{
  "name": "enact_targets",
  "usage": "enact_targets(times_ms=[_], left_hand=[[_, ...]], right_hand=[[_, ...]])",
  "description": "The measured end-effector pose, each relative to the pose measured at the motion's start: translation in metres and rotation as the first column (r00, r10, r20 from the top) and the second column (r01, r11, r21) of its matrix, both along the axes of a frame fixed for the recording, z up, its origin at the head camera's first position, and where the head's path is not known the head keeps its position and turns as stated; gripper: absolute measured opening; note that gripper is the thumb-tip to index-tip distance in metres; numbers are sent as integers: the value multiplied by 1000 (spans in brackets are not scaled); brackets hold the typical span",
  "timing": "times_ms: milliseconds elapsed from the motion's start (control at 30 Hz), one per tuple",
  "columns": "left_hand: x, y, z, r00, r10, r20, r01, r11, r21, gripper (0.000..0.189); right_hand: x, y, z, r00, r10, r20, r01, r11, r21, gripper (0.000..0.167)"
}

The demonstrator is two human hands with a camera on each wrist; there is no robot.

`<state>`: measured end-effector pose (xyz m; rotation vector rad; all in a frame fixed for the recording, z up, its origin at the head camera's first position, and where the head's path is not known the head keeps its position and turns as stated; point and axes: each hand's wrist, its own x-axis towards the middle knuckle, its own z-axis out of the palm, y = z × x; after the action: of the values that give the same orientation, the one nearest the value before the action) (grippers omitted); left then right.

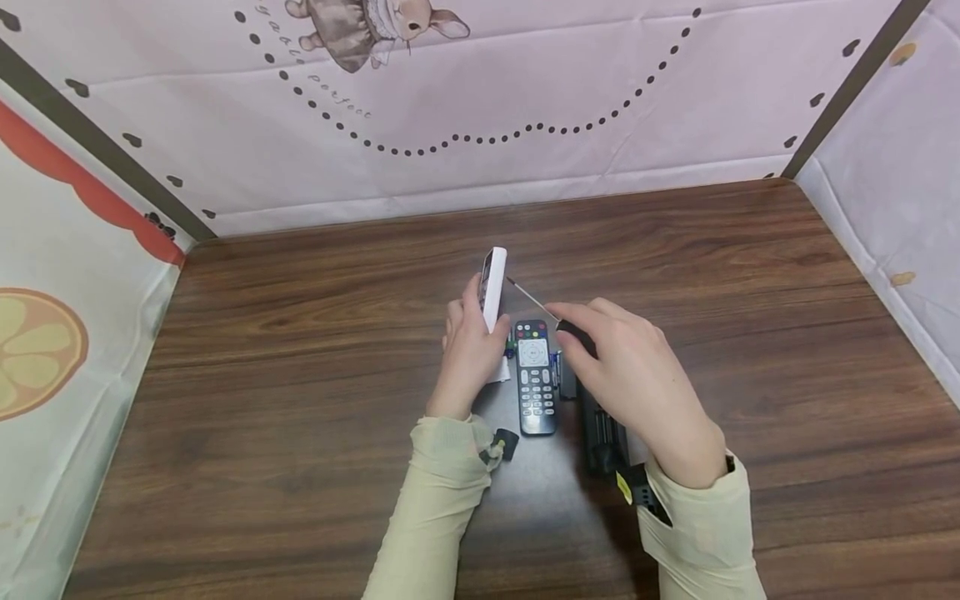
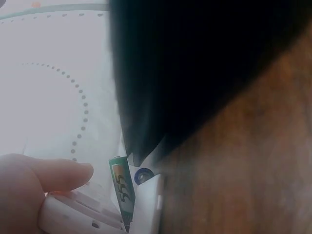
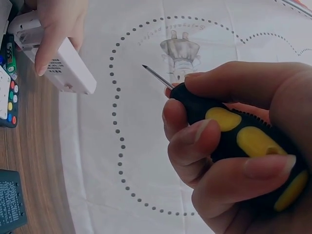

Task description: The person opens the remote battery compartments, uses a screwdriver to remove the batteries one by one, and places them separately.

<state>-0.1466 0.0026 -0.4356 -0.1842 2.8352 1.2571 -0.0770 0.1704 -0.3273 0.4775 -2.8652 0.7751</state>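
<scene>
My left hand [image 1: 467, 354] holds a white remote control [image 1: 492, 287] up off the table, its edge turned toward the head camera. In the right wrist view the thumb lies across the remote's back. My right hand [image 1: 637, 379] grips a screwdriver [image 3: 224, 118] by its black and yellow handle. The thin metal shaft [image 1: 532, 298] points toward the white remote, with a gap between tip and remote. Below the hands, a black remote control [image 1: 536, 379] lies buttons up on the table. A green battery [image 2: 123, 187] and a blue-ended battery [image 2: 144, 176] show beside white plastic.
A black device [image 1: 603, 429] with an open compartment lies beneath my right wrist, partly hidden. Left of it is a small dark piece [image 1: 567, 383]. Some white plastic [image 1: 501, 372] sits by my left hand. Printed cloth walls [image 1: 487, 179] bound the wooden table [image 1: 300, 375].
</scene>
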Motion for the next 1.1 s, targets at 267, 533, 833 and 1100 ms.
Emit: enact_targets(times_ms=[267,533,833,1100], left_hand=[[-2,-8,4,999,39,16,-41,989,145,68],[1,-25,12,995,99,13,-98,944,316,53],[12,-45,18,993,113,31,-116,918,380,34],[16,-57,25,987,94,128,-129,943,307,48]], right_hand=[[0,0,0,1000,-15,17,15,1000,1,31],[-1,7,3,999,-36,36,36,999,0,32],[-1,23,6,991,-94,92,96,995,-15,33],[-5,42,4,980,-178,86,182,982,-46,31]])
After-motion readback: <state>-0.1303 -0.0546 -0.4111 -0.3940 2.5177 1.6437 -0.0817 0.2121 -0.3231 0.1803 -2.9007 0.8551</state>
